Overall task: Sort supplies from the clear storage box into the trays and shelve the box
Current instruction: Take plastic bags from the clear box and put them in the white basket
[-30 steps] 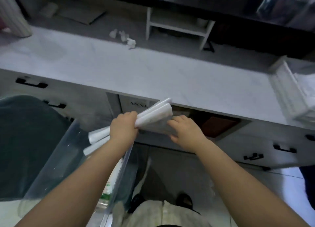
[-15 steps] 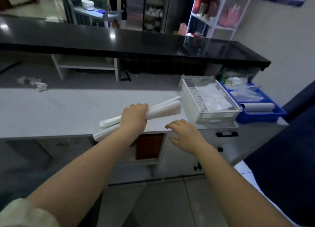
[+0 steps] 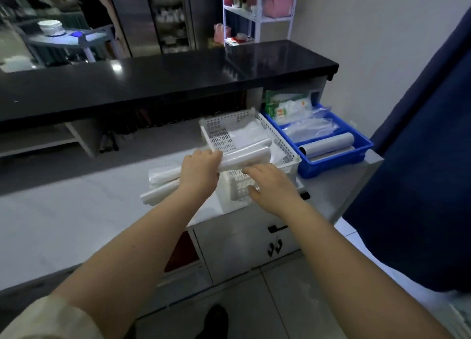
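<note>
Left hand: left hand [image 3: 201, 171] clenched around the middle of a bundle of white rolls [image 3: 237, 157], which look like rolled plastic bags or film (blur prevents telling which).
Right hand: right hand [image 3: 270, 185] empty, fingers [image 3: 251, 171] spread, just below the far end of the bundle and over the near rim of the white perforated tray [image 3: 219, 134]; contact with either cannot be told.
Location of rolls: held above the grey counter [image 3: 63, 211], far end already over the tray's interior, near end hanging over bare counter.
Long axis: roughly level, running from lower left to upper right, pointing into the tray and towards the blue bin [image 3: 362, 147].
Done: white tray already holds flat clear bags; blue bin holds a grey roll [image 3: 328, 143], clear bags and green packets.
Left: bundle not yet released; the storage box is out of view, so remaining contents and shelving are judged outstanding.
</note>
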`<action>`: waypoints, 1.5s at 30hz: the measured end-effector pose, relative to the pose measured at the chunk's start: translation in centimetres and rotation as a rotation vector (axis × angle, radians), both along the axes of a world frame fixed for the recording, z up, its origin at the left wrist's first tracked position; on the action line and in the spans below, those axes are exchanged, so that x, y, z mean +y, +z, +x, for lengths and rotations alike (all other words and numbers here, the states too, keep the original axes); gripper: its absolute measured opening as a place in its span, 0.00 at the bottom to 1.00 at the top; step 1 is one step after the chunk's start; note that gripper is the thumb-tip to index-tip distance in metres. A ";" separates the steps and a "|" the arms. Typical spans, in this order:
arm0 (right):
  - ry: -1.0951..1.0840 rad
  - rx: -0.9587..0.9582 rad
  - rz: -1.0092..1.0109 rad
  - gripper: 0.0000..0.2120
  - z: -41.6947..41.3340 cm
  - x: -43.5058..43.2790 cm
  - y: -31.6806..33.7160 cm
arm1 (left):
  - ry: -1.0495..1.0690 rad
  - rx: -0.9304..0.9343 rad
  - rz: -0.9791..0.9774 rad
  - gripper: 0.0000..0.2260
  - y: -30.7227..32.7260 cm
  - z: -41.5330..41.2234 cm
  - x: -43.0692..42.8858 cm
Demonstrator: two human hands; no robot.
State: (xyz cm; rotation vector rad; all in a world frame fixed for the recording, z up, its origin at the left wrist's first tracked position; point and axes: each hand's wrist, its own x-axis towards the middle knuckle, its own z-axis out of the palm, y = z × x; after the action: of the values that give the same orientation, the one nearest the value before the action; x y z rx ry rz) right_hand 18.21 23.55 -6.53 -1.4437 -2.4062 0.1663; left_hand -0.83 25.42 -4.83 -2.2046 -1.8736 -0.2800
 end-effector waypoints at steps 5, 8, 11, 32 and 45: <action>-0.050 0.039 -0.048 0.24 1.2 6.1 -1.0 | -0.043 -0.021 0.018 0.07 -1.1 1.4 7.2; -0.097 0.007 -0.028 0.27 1.4 10.4 -1.7 | -0.070 -0.063 -0.006 0.08 -1.6 1.5 12.1; -0.131 -0.043 0.168 0.28 1.1 15.1 -2.1 | -0.105 -0.074 -0.030 0.09 -2.1 1.6 16.5; 0.291 0.046 0.219 0.10 7.8 32.9 -5.5 | 0.045 -0.150 -0.447 0.31 -5.3 8.3 26.6; 0.470 0.065 0.287 0.16 12.5 34.7 -7.0 | 0.239 -0.062 -0.454 0.38 -5.9 7.1 28.7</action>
State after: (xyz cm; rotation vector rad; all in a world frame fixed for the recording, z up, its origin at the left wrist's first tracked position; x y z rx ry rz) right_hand 30.67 58.28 -13.54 -0.7265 -2.5478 -0.0252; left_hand 6.26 54.07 -10.75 -2.2154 -2.4012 0.1384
